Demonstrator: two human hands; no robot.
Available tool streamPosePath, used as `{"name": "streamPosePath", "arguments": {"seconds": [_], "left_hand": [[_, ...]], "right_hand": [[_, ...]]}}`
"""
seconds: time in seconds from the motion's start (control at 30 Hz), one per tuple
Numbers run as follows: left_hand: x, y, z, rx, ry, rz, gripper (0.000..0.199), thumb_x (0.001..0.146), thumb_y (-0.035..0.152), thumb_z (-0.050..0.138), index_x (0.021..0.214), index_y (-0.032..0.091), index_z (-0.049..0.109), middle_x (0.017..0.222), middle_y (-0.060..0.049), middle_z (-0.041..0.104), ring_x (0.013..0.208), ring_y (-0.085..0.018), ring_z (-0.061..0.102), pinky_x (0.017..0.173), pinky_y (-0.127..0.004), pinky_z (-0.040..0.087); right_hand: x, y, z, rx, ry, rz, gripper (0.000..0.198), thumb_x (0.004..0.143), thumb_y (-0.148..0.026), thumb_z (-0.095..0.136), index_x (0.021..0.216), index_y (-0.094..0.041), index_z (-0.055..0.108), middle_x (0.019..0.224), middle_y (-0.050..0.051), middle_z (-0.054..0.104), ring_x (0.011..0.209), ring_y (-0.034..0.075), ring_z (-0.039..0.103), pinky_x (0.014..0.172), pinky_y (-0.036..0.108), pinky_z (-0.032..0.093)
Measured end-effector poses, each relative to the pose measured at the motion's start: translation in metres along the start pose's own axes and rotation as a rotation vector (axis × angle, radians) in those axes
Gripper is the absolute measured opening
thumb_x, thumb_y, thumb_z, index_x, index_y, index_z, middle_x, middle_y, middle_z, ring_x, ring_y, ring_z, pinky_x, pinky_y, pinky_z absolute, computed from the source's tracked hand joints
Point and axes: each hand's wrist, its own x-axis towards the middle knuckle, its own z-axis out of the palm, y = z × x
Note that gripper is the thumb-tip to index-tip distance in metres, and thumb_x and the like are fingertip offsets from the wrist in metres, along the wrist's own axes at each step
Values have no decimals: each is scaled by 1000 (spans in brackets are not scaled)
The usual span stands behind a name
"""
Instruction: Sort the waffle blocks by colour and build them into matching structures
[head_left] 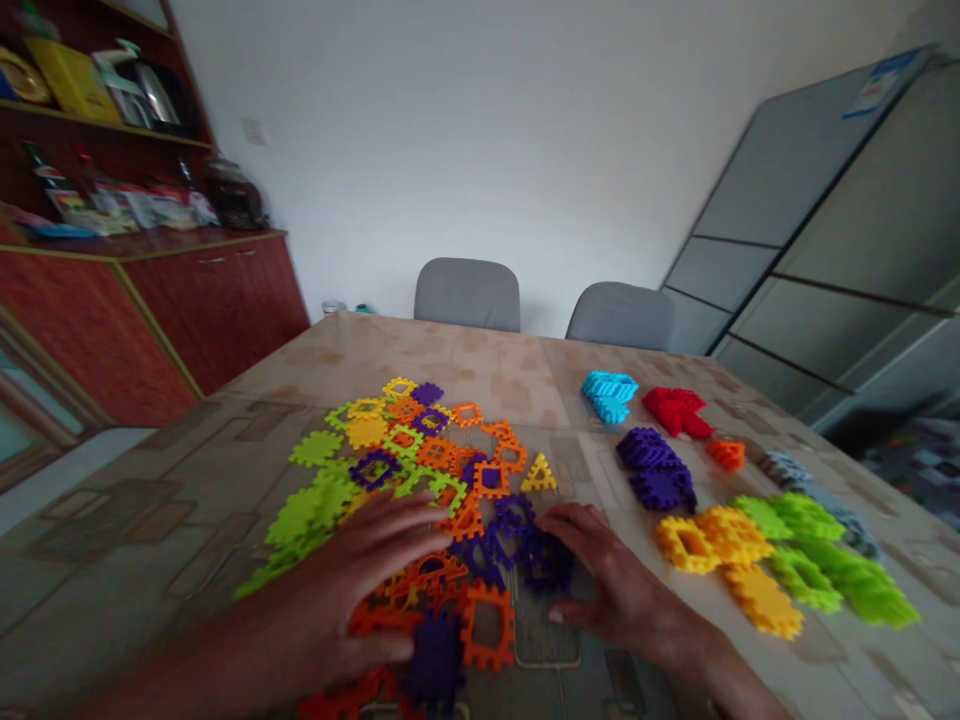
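Observation:
Loose plastic interlocking building tiles with toothed edges lie in a mixed pile in front of me. My left hand (pixel 375 570) hovers over or rests on the near side of the pile, its fingers spread. Close to its thumb are a solid purple tile (pixel 435 655) and an orange frame tile (pixel 487 625). On the right side of the pile, my right hand (pixel 600 570) has its fingertips at some purple frame tiles (pixel 546 560), thumb held apart. Whether those fingertips touch the tiles is unclear. Green tiles (pixel 319 500) lie left, and a yellow triangle tile (pixel 539 473) lies beyond my right hand.
Stacks sorted by colour stand at the right: light blue (pixel 609 393), red (pixel 677 411), purple (pixel 657 470), orange (pixel 726 455), grey (pixel 825 500), yellow (pixel 763 598) and green (pixel 855 575). Two grey chairs (pixel 466 292) stand behind the patterned table (pixel 360 350).

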Motion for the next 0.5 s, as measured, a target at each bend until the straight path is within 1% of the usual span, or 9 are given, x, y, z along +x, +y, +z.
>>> {"name": "streamPosePath", "arguments": {"seconds": [0.07, 0.1, 0.17, 0.23, 0.3, 0.37, 0.5], "left_hand": [[-2, 22, 5, 66, -82, 108, 87, 79, 49, 82, 152, 40, 35, 156, 1, 41, 141, -31, 43, 110, -46, 46], [-3, 28, 7, 90, -90, 156, 91, 77, 47, 85, 152, 38, 35, 155, 1, 43, 139, -31, 45, 110, -45, 47], [-4, 34, 10, 124, -68, 232, 88, 77, 41, 85, 151, 36, 38, 153, 1, 46, 138, -29, 47, 110, -42, 47], [-5, 32, 13, 157, -29, 269, 80, 81, 38, 82, 149, 35, 41, 150, 2, 50, 137, -27, 49, 111, -39, 47], [-7, 27, 16, 187, 12, 282, 77, 84, 40, 79, 150, 35, 40, 148, 2, 53, 136, -25, 50, 109, -36, 48], [-8, 22, 17, 200, 30, 295, 78, 85, 43, 78, 151, 36, 38, 145, 2, 56, 134, -24, 52, 109, -34, 48], [-9, 20, 17, 206, 22, 309, 83, 83, 48, 80, 152, 37, 35, 144, 1, 58, 133, -23, 53, 109, -33, 47]], "right_hand": [[2, -5, 3, -42, -11, 28, 77, 70, -32, 85, 138, -17, 54, 135, 15, 54, 124, 32, 48, 108, 48, 40], [2, -8, 4, -60, -10, 40, 78, 69, -32, 86, 138, -17, 55, 134, 15, 54, 123, 32, 48, 108, 48, 40], [4, -15, 4, -88, -7, 59, 77, 69, -32, 86, 138, -17, 55, 131, 15, 54, 121, 33, 48, 106, 49, 40], [5, -22, 2, -102, 0, 71, 72, 72, -32, 84, 137, -18, 57, 128, 14, 55, 118, 32, 49, 104, 50, 40], [7, -25, 1, -102, 9, 76, 64, 76, -32, 80, 134, -18, 58, 125, 14, 56, 116, 31, 50, 102, 49, 40], [8, -26, 1, -99, 18, 73, 59, 78, -31, 79, 132, -18, 60, 121, 13, 57, 113, 30, 51, 101, 48, 41], [8, -24, 3, -91, 49, 52, 56, 77, -30, 78, 129, -19, 60, 117, 12, 58, 110, 30, 52, 98, 48, 43]]}}
